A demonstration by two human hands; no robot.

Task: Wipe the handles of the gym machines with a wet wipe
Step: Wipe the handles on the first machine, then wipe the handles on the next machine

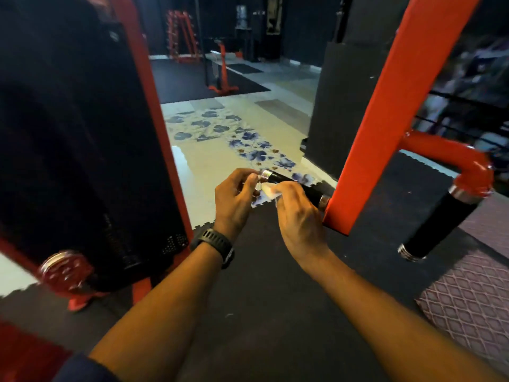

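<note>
While against the black handle, wet wipe under right hand

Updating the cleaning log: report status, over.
Right hand grips wipe on black handle. Left hand at its chrome tip, grip unclear. Nothing in the way.

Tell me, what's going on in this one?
A person is cleaning a gym machine. The right hand holds a white wet wipe against the short black handle that sticks out from the red upright. The left hand is curled at the handle's chrome end; whether it grips anything is unclear. A second black handle hangs to the right, untouched.
</note>
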